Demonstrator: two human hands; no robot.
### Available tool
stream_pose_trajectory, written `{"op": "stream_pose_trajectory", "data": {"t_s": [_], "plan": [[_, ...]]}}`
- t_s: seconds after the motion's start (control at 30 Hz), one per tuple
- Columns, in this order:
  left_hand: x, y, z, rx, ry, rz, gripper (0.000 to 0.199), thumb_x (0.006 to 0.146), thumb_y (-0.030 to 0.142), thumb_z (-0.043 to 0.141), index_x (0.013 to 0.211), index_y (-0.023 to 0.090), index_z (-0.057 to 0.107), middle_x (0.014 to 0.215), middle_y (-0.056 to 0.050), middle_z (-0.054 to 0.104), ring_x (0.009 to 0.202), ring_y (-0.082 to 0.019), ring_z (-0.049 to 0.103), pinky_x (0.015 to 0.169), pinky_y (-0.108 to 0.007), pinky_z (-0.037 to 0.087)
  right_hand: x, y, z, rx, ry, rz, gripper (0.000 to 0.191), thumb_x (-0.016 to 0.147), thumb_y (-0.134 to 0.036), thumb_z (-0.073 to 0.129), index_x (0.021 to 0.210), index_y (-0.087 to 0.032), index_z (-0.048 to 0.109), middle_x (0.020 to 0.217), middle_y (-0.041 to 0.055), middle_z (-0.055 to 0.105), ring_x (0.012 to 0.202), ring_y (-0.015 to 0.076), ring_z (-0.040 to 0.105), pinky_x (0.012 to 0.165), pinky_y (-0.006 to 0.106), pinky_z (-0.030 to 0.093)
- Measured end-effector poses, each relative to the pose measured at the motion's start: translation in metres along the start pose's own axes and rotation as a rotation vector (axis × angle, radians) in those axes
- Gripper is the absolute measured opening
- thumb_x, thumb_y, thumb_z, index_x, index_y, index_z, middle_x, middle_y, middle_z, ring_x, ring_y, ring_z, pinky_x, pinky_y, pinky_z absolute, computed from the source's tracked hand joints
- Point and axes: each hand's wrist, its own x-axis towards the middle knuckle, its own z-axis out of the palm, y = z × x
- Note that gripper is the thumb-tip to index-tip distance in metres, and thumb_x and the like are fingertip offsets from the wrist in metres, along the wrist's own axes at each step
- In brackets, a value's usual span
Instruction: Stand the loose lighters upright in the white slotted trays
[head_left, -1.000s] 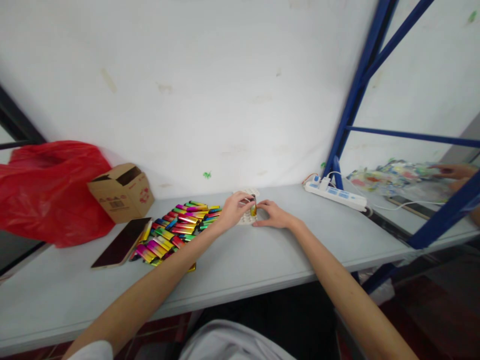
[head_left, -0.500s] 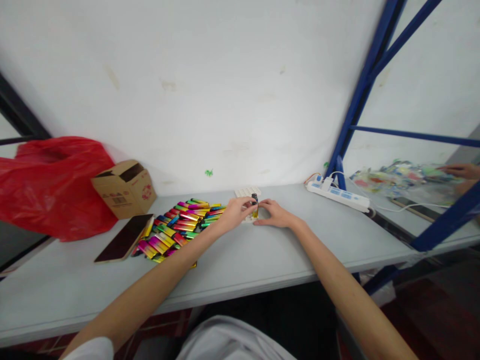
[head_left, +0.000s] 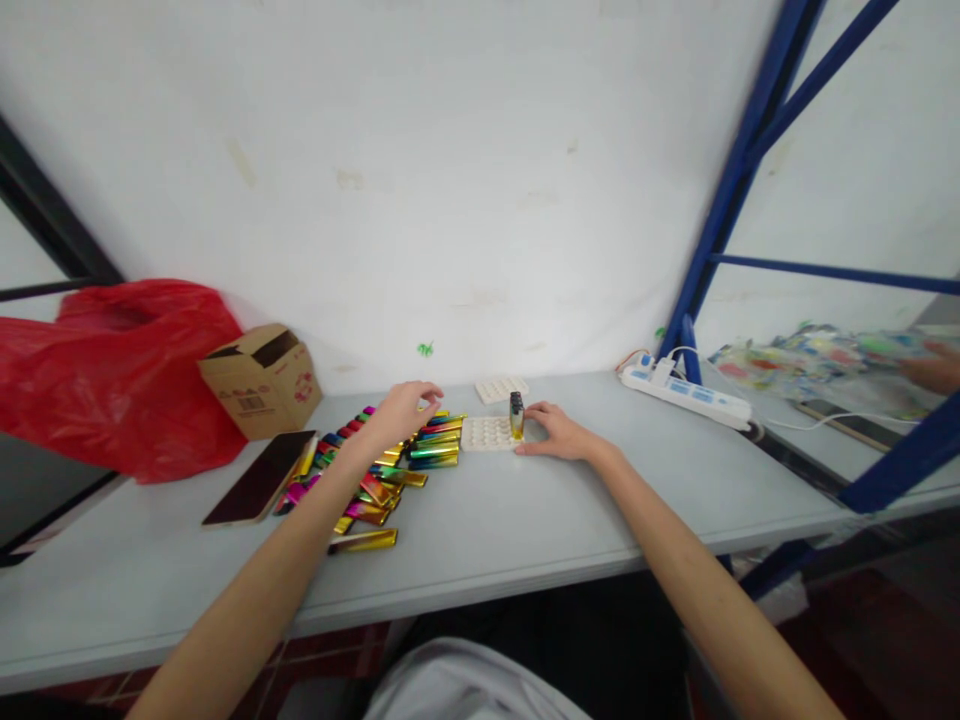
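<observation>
My left hand (head_left: pixel 405 412) is over a loose pile of shiny, metallic-coloured lighters (head_left: pixel 367 512), with thumb and forefinger apart and nothing seen between them. A white tray (head_left: pixel 487 433) with rows of pockets lies to the right of the pile. A few lighters with black tops (head_left: pixel 517 415) stand upright close together at its right end; their exact number is unclear. My right hand (head_left: pixel 559 433) curves round that end, thumb at the tray's front corner and fingertips beside the standing lighters. It appears to hold the tray in place.
A second white tray (head_left: pixel 501 388) lies by the wall. At left are a phone (head_left: pixel 261 480), a cardboard box (head_left: pixel 262 390) and a red plastic bag (head_left: pixel 127 390). A power strip (head_left: pixel 686 394) stands at right near a blue frame (head_left: pixel 720 200). Beyond it shows another person's hand (head_left: pixel 934 368).
My left hand has let go of the upright lighters and moved left over the pile. My right hand stays at the tray's right end. The view has shifted slightly.
</observation>
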Motion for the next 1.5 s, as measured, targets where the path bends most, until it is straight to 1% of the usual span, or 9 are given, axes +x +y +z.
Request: {"op": "stream_pose_trajectory", "data": {"t_s": [0.13,0.23,0.47,0.73,0.9,1.07,1.27,1.4,1.5], "plan": [[-0.010,-0.043,-0.018,0.113,-0.041,-0.131,0.036,0.083,0.040,0.061,0.100,0.018,0.084,0.108,-0.016,0.082,0.106,-0.036,0.075,0.100,-0.042,0.053,0.000,0.000,0.000,0.000,0.005,0.003,0.077,0.077,-0.067,0.086,0.134,-0.018,0.071,0.139,0.0194,0.063,0.131,0.0374,0.060,0.117,0.054,0.046],[-0.020,-0.057,-0.025,0.105,-0.125,-0.158,0.038,0.082,0.045,0.063,0.100,0.022,0.087,0.104,-0.013,0.083,0.099,-0.035,0.076,0.091,-0.038,0.055,-0.001,0.001,0.000,0.005,0.009,-0.001,0.075,0.078,-0.067,0.085,0.134,-0.018,0.071,0.138,0.0192,0.064,0.130,0.0371,0.061,0.117,0.054,0.046],[-0.026,-0.059,-0.022,0.124,-0.194,-0.180,0.038,0.085,0.040,0.057,0.098,0.020,0.087,0.105,-0.015,0.083,0.099,-0.034,0.074,0.090,-0.037,0.053,-0.002,0.002,-0.001,0.013,0.005,0.003,0.076,0.078,-0.066,0.084,0.134,-0.017,0.070,0.140,0.0202,0.062,0.132,0.0377,0.060,0.118,0.056,0.045],[-0.020,-0.065,-0.020,0.027,-0.231,-0.233,0.033,0.081,0.045,0.065,0.091,0.022,0.086,0.091,-0.012,0.084,0.081,-0.028,0.073,0.080,-0.032,0.053,-0.004,0.000,-0.004,0.020,0.000,0.001,0.075,0.079,-0.066,0.084,0.135,-0.018,0.069,0.141,0.0187,0.062,0.133,0.0367,0.060,0.119,0.055,0.044],[-0.021,-0.073,-0.015,-0.048,-0.128,-0.265,0.027,0.074,0.049,0.071,0.074,0.023,0.079,0.082,-0.011,0.082,0.075,-0.028,0.072,0.072,-0.033,0.052,-0.006,0.001,-0.004,0.021,-0.011,0.012,0.077,0.080,-0.066,0.083,0.137,-0.018,0.067,0.142,0.0196,0.061,0.133,0.0372,0.059,0.120,0.057,0.043],[-0.025,-0.059,-0.022,-0.238,0.093,-0.291,0.035,0.074,0.056,0.076,0.082,0.022,0.074,0.082,-0.008,0.079,0.080,-0.026,0.069,0.077,-0.035,0.055,-0.006,0.002,-0.004,0.027,0.002,0.005,0.075,0.079,-0.067,0.084,0.135,-0.020,0.068,0.141,0.0180,0.062,0.133,0.0372,0.060,0.119,0.057,0.044],[-0.027,-0.019,-0.030,-1.024,0.351,-0.376,0.044,0.069,0.040,0.092,0.102,0.017,0.074,0.106,-0.008,0.077,0.095,-0.020,0.070,0.085,-0.033,0.059,-0.006,0.000,-0.004,0.031,-0.008,0.011,0.077,0.080,-0.066,0.084,0.137,-0.018,0.067,0.143,0.0197,0.061,0.134,0.0375,0.059,0.120,0.057,0.043],[-0.026,0.000,-0.018,-1.332,0.380,-0.372,0.035,0.073,0.035,0.091,0.097,0.015,0.075,0.096,-0.006,0.074,0.090,-0.017,0.068,0.081,-0.031,0.058,-0.005,0.002,-0.003,0.035,-0.009,0.014,0.076,0.080,-0.066,0.083,0.137,-0.018,0.068,0.143,0.0197,0.060,0.134,0.0371,0.059,0.120,0.057,0.043],[-0.028,0.015,-0.006,-1.388,0.266,-0.345,0.035,0.078,0.040,0.088,0.096,0.015,0.072,0.095,-0.007,0.073,0.088,-0.018,0.069,0.080,-0.032,0.058,-0.005,0.003,-0.001,0.034,-0.004,0.014,0.077,0.080,-0.066,0.083,0.137,-0.017,0.067,0.143,0.0198,0.060,0.135,0.0369,0.058,0.121,0.056,0.043]]}}
